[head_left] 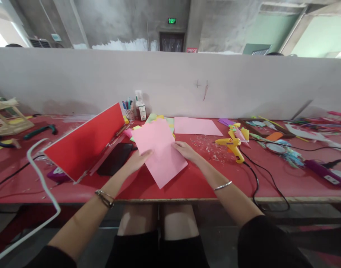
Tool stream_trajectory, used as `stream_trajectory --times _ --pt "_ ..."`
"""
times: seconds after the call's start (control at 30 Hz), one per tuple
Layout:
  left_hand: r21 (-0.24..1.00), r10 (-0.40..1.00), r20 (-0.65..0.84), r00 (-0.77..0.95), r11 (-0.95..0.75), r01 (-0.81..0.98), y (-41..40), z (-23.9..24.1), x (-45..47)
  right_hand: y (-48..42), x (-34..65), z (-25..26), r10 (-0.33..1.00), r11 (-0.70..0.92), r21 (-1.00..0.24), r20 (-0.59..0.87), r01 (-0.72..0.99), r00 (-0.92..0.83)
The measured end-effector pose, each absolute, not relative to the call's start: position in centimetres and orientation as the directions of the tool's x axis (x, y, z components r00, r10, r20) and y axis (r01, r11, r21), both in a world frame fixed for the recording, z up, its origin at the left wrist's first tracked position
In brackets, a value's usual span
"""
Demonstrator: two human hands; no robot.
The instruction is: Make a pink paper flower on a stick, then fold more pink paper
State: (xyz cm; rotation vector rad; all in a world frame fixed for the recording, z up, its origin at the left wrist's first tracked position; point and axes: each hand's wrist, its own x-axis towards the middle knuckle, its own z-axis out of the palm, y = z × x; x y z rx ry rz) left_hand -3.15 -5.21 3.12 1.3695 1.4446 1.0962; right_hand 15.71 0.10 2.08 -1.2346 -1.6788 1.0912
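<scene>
Black shorts [156, 255] and bare legs [178, 221] lie nearest, with dark sleeves [265, 238] at either side and the edge of a red counter [201, 186] just past the knees. Over that counter, in the middle, a pink sheet of paper [163, 149] is held at a slant, one corner pointing down toward the lap. Left grip [138, 160] pinches its left edge, the thumb lying on the front; right grip [187, 150] pinches the right edge, a little higher up. Behind it, partly hidden, are green and yellow papers [153, 118], and just to their right another pink sheet [196, 125] lies flat. Left of the hands, a red board [88, 143] leans at an angle beside a flat black object [116, 158]. Farther back, a cup of pens [129, 113] stands beside an upright bottle [141, 109]. To the right, small scraps [213, 149] are scattered near a yellow glue gun [234, 144], and a purple power strip [327, 174] lies well apart from it.
</scene>
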Motion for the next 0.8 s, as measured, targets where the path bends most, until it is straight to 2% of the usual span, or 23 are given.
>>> stream_trajectory --times 0.13,0.3,0.53,0.6,0.67,0.7,0.73,0.8 --pt "0.948 0.997 0.074 -0.025 -0.062 0.313 -5.2 2.4 -2.4 0.3 15.6 1.9 0.979 0.206 -0.876 0.181 0.436 -0.097" --pt "0.950 0.999 0.046 -0.018 -0.038 0.310 -5.5 1.8 -0.8 0.3 15.3 2.4 0.954 0.225 -0.806 0.297 0.548 0.047" --pt "0.932 0.999 0.006 0.045 -0.022 0.361 -6.0 2.3 -2.1 -0.6 16.0 3.7 0.926 0.328 -0.723 0.374 0.608 -0.055" --pt "0.892 0.988 0.148 -0.052 -0.110 0.437 -5.8 2.5 -3.4 -0.8 16.4 4.0 0.921 0.365 -0.704 0.371 0.610 -0.122" --pt "0.753 0.910 0.397 -0.117 -0.251 0.608 -5.6 2.9 -4.3 -1.1 16.7 4.2 0.910 0.410 -0.686 0.356 0.602 -0.214" --pt "0.634 0.861 0.503 -0.073 -0.310 0.708 -5.6 3.1 -4.4 -1.2 16.7 4.3 0.902 0.431 -0.679 0.346 0.594 -0.259" --pt "0.494 0.818 0.574 0.021 -0.367 0.788 -5.6 3.4 -4.3 -1.4 16.6 4.4 0.889 0.457 -0.671 0.335 0.583 -0.311" --pt "0.214 0.759 0.583 0.290 -0.488 0.847 -5.7 4.1 -3.3 -1.8 16.3 4.6 0.847 0.523 -0.644 0.321 0.558 -0.424"
